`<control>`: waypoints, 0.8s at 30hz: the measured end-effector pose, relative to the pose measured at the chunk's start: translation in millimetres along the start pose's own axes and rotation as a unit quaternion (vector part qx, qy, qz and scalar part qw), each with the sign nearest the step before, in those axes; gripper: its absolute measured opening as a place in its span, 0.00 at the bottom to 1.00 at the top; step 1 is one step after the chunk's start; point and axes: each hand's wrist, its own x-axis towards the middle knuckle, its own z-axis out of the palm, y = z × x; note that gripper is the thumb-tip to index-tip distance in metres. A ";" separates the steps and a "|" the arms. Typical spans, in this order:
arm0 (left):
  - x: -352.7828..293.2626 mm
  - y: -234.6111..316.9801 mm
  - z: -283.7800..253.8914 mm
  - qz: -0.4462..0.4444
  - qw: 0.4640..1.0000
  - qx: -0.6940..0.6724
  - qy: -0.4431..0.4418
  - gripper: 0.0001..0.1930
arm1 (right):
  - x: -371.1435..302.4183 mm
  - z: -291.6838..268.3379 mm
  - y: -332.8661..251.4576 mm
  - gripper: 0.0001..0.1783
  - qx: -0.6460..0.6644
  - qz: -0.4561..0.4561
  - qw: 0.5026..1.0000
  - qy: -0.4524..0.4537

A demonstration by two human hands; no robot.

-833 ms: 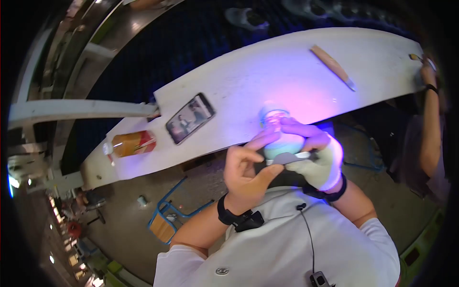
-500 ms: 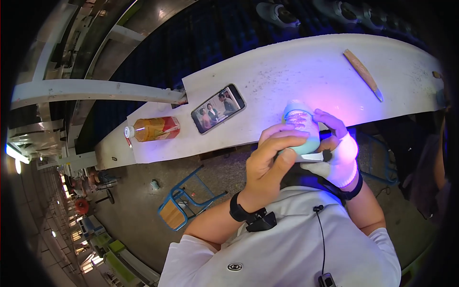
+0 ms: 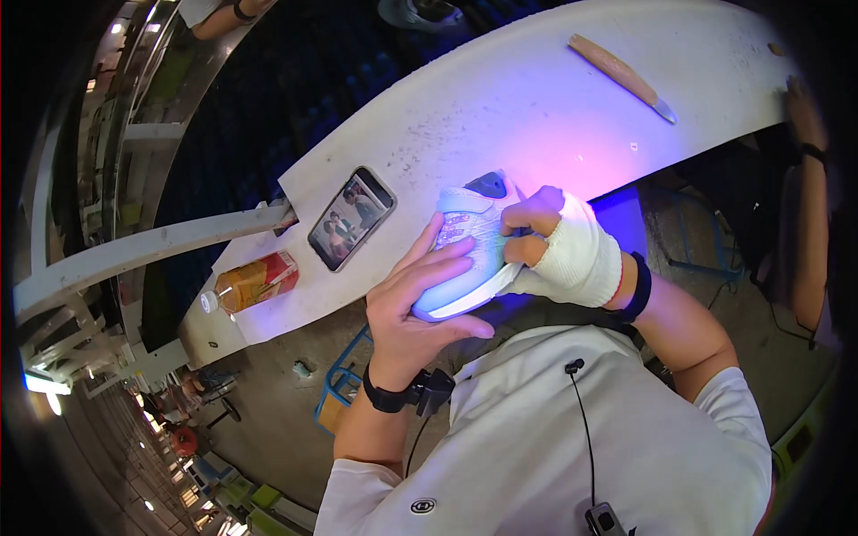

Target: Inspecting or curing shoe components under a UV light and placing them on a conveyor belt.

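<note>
A pale sneaker, tinted blue by violet light, is held between both hands over the table's near edge. My bare left hand wraps its toe end, fingers across the upper and thumb along the white sole. On my right hand is a white knit glove with bare fingertips. Its fingers are curled and pressed to the shoe's side, close to the sole edge. Whether anything small sits between those fingertips is hidden. The shoe's dark collar opening points away from me.
On the white table lie a phone showing a video, a bottle of orange drink and a wooden-handled knife. Beyond is a dark belt with a shoe. Another person's arm is at right; a blue-framed stool stands below.
The view has turned and shifted. The shoe has rotated, showing more of its side and sole edge. My right fingers have moved from around its far end onto its side.
</note>
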 end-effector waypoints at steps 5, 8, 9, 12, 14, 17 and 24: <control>-9.3 -7.1 -0.8 -0.019 0.999 -0.014 0.024 0.27 | 3.9 -0.8 8.3 0.22 -0.030 0.007 0.999 -0.019; -17.0 -15.2 -7.0 -0.030 0.997 -0.055 0.041 0.19 | -0.4 14.2 15.7 0.24 -0.009 0.012 1.000 0.011; -17.7 -16.9 -13.8 -0.034 0.999 -0.031 0.022 0.23 | -5.4 17.0 16.3 0.23 -0.007 0.004 1.000 0.004; -11.5 0.6 -8.0 -0.106 0.993 -0.029 0.039 0.32 | -14.7 34.6 19.0 0.20 -0.001 -0.009 1.000 0.003; -8.6 7.9 -1.7 -0.174 0.981 -0.050 0.076 0.39 | -16.4 41.4 19.7 0.18 0.004 -0.014 1.000 0.008; -7.4 6.1 0.5 -0.248 0.965 0.085 0.014 0.49 | -16.9 48.6 20.1 0.13 -0.009 -0.051 0.998 0.031; -10.3 7.5 9.2 -0.249 0.949 0.182 0.070 0.46 | -30.1 57.1 16.3 0.18 -0.070 -0.064 0.994 0.062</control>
